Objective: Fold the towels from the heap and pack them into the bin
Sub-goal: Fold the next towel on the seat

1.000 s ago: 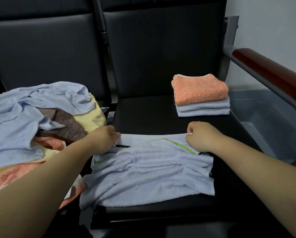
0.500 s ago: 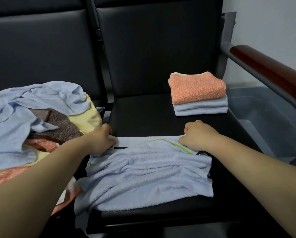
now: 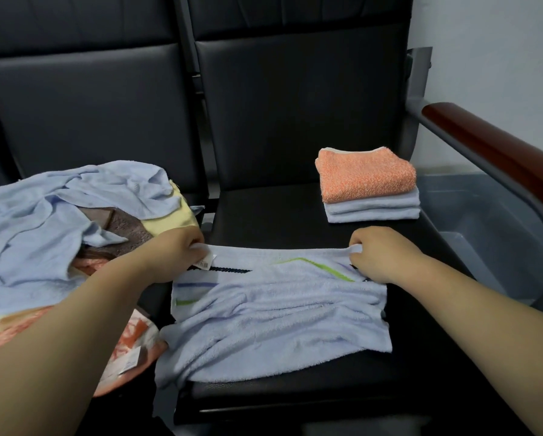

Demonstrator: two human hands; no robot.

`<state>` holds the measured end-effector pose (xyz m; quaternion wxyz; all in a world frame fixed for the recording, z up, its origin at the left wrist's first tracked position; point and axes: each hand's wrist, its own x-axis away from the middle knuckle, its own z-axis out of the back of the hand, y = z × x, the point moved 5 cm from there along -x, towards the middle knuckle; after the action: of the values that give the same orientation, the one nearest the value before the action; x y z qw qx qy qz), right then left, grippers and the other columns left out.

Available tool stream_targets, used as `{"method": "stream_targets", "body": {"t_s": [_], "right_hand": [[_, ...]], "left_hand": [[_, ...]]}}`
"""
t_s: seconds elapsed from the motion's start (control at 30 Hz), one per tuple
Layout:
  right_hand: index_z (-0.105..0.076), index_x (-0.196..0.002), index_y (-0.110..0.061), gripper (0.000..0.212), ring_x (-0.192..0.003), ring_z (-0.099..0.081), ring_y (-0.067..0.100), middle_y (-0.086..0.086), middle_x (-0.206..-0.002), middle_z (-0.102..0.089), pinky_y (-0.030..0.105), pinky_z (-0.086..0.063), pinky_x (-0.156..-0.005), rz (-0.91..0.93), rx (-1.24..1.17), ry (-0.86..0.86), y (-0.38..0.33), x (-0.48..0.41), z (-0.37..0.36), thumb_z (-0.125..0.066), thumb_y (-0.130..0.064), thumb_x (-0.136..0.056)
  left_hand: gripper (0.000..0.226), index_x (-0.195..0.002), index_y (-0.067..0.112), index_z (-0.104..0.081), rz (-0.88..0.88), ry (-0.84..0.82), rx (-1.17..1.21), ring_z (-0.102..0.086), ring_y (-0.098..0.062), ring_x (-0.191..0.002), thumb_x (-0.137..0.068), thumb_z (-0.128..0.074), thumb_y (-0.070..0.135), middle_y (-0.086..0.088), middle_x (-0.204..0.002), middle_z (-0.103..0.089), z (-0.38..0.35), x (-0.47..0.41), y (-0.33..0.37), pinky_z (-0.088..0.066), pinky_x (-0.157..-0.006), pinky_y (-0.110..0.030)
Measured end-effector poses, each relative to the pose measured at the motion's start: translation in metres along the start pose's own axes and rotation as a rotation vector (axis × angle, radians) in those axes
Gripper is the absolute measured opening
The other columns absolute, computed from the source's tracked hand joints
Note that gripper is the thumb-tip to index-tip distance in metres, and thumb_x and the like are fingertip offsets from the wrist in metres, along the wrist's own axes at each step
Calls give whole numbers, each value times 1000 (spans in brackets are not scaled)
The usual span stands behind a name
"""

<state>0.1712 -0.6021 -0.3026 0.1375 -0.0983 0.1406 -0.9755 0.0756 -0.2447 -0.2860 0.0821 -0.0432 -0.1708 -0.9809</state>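
A light blue towel (image 3: 273, 316) with green and dark stripes lies wrinkled across the black seat (image 3: 263, 215). My left hand (image 3: 172, 256) pinches its far left corner beside a small label. My right hand (image 3: 380, 253) pinches its far right corner, and the far edge runs taut between them. A heap of unfolded towels (image 3: 59, 221), blue, brown, yellow and orange, covers the seat to the left. Folded towels (image 3: 367, 184) sit stacked at the back right of the seat, an orange one on top of blue ones. A grey translucent bin (image 3: 484, 228) stands right of the chair.
A wooden armrest (image 3: 496, 152) on a grey metal frame arches between the seat and the bin. Black chair backs (image 3: 295, 99) rise behind both seats. A pale wall (image 3: 499, 42) fills the upper right.
Both hands have lifted the towel's far edge slightly and pulled it straighter, with the corners now plainly pinched. The view has shifted a little.
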Motion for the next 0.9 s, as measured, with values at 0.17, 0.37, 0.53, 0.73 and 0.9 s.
{"method": "stream_targets", "body": {"t_s": [0.17, 0.37, 0.53, 0.73, 0.9], "right_hand": [[-72, -77, -20, 11, -78, -67, 20, -1, -81, -72, 38, -55, -71, -78, -217, 43, 9, 5, 1, -68, -24, -86], [-68, -80, -13, 15, -53, -54, 11, 8, -69, -63, 25, -39, -48, -279, -858, 63, 5, 9, -2, -74, -14, -93], [-70, -99, -16, 7, -55, -56, 11, 5, -73, -66, 26, -43, -52, -216, -883, 128, -25, 5, 27, -68, -22, -99], [-72, -98, -17, 9, -80, -77, 12, 7, -99, -77, 32, -61, -76, 47, -1242, 345, -70, -30, 121, -64, -14, -102], [-74, -102, -13, 9, -90, -78, 17, 8, -100, -78, 30, -59, -80, 207, -1297, 378, -77, -23, 154, -65, -11, -101]], "left_hand": [[22, -83, 17, -64, 116, 81, -65, -61, -23, -79, -96, -59, 35, -1, -82, -67, 9, 10, -21, -49, -69, -35], [22, -78, 3, -62, 405, 115, 433, -45, -23, -50, -93, -64, 20, -11, -61, -59, -2, 18, -39, -35, -47, -24], [11, -86, 6, -60, 441, 283, 965, -51, -18, -45, -95, -63, 12, -14, -64, -58, 15, 22, -38, -33, -39, -19], [16, -88, 21, -73, 51, 675, 1131, -69, -24, -91, -80, -73, 35, -8, -91, -74, 117, 54, -16, -55, -91, -39], [11, -86, 19, -68, -6, 713, 1038, -70, -23, -78, -88, -72, 29, -11, -83, -72, 144, 86, -11, -55, -68, -29]]}}
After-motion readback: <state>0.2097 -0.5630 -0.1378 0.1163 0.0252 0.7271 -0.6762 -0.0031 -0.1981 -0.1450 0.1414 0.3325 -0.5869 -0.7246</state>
